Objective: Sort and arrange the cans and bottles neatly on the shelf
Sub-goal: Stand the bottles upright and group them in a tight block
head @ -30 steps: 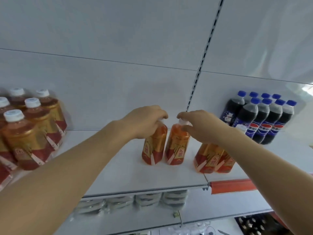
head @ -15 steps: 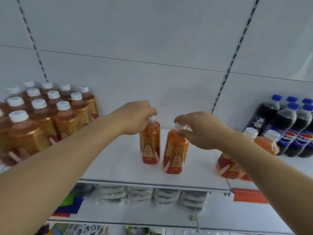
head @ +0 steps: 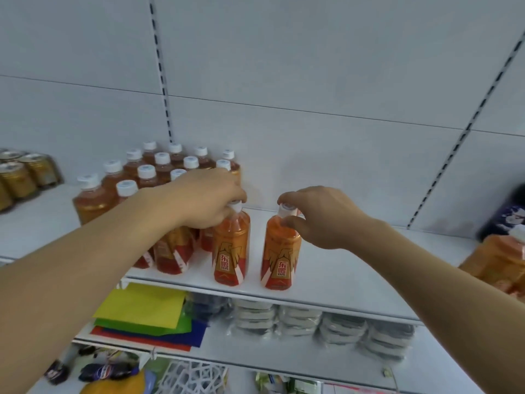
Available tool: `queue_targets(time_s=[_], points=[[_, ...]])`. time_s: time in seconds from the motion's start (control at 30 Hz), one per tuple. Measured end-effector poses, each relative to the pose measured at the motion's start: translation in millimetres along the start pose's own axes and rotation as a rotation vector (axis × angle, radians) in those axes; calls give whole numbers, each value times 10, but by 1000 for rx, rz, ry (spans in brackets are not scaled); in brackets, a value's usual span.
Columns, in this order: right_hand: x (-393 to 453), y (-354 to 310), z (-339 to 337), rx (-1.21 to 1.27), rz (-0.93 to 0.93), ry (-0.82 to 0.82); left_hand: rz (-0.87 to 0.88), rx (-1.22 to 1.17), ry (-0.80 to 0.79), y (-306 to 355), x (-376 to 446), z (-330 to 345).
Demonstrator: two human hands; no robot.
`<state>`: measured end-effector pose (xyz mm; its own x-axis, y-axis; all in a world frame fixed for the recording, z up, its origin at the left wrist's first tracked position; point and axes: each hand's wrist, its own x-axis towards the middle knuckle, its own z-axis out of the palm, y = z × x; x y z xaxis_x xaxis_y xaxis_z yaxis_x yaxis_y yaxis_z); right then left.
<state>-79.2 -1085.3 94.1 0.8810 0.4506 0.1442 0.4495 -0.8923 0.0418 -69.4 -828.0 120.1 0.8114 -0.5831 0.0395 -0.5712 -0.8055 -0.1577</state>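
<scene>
Two orange drink bottles with white caps stand upright near the front of the white shelf [head: 341, 282]. My left hand [head: 207, 200] grips the cap of the left bottle [head: 230, 251]. My right hand [head: 321, 217] pinches the cap of the right bottle [head: 279, 257]. A block of several matching bottles [head: 147, 177] stands just left of them, partly hidden by my left arm. At the right edge sits one more orange bottle [head: 500, 260].
Gold cans [head: 20, 174] sit at the far left of the shelf. A dark cola bottle [head: 508, 217] is at the far right. The lower shelf holds coloured sheets [head: 142, 311] and wrapped stacks of bowls [head: 312, 319]. The white back panel stands close behind.
Both hands have carried the two bottles to the left along the shelf, up to the block of matching bottles. The view has swung left, so the cola bottles have slid almost out of view.
</scene>
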Motion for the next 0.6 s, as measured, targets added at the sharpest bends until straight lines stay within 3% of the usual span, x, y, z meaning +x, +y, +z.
queue_targets(time_s=[0.23, 0.47, 0.6], points=[[258, -419, 25, -27, 54, -2, 4, 54, 37, -387, -276, 95], [333, -449, 64, -28, 102, 2, 30, 3, 87, -541, -282, 184], [505, -365, 118, -28, 105, 15, 23, -3, 39, -559, -230, 152]])
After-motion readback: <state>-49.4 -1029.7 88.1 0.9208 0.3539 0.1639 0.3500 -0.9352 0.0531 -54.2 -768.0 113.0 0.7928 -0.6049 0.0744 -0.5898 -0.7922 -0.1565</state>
